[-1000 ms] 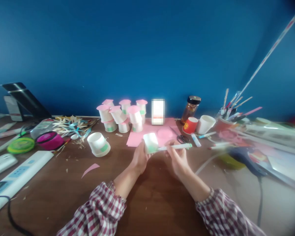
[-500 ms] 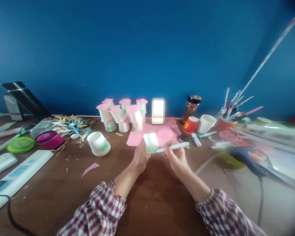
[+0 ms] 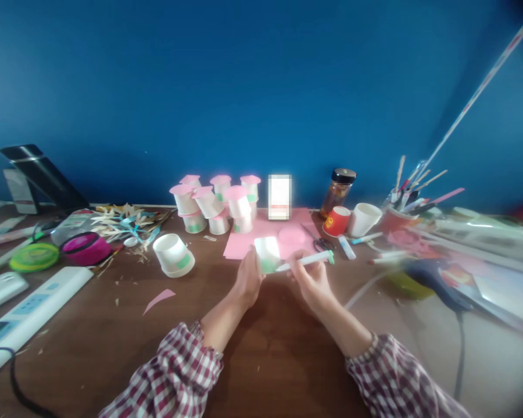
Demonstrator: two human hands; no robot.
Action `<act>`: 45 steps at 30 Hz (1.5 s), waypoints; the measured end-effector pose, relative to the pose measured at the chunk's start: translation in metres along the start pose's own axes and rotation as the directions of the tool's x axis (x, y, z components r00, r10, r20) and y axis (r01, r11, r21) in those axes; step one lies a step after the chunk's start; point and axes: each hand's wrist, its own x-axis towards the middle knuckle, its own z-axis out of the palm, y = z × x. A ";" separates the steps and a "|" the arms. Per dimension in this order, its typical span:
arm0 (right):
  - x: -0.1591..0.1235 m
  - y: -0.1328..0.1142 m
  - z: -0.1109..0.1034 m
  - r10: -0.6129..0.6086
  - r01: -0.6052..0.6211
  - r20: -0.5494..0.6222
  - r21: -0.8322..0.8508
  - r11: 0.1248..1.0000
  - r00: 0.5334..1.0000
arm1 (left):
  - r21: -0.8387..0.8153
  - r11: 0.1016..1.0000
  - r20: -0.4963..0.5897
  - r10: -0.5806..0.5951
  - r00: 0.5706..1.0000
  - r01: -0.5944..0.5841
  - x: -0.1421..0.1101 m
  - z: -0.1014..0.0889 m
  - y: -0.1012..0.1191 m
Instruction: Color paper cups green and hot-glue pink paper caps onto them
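My left hand (image 3: pixel 248 278) is closed around a small white paper cup (image 3: pixel 267 249), which has a green patch on its lower side. Between the fingers of my right hand (image 3: pixel 310 281) is a white marker with a green end (image 3: pixel 316 258); its tip points left and meets or nearly meets the green patch. Behind the cup lie pink paper sheets (image 3: pixel 239 247), with a pink paper disc (image 3: pixel 292 235) and dark-handled scissors (image 3: pixel 322 244) on them. To the left stands a white cup with a green patch (image 3: pixel 173 255).
Several stacked cups with pink tops (image 3: pixel 215 206) stand near the blue wall. A jar (image 3: pixel 339 188), a red cup (image 3: pixel 337 222) and a white cup (image 3: pixel 364 219) are at back right. A power strip (image 3: pixel 39 319) lies left; a glue gun-like tool (image 3: pixel 436 281) lies right.
The whole view has shifted very slightly. Both hands keep their grips on the cup and the marker, and no other thing has visibly moved.
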 end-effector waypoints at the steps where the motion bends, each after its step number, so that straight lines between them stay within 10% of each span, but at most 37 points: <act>1: 0.000 0.000 0.000 -0.004 0.004 0.008 -0.005 1.000 1.000 | -0.003 1.000 0.003 -0.005 1.000 0.005 0.000 0.000 0.000; 45: -0.001 -0.007 0.000 -0.031 0.029 0.021 0.092 0.995 0.999 | -0.144 0.977 0.168 -0.132 0.977 0.156 -0.006 0.010 0.013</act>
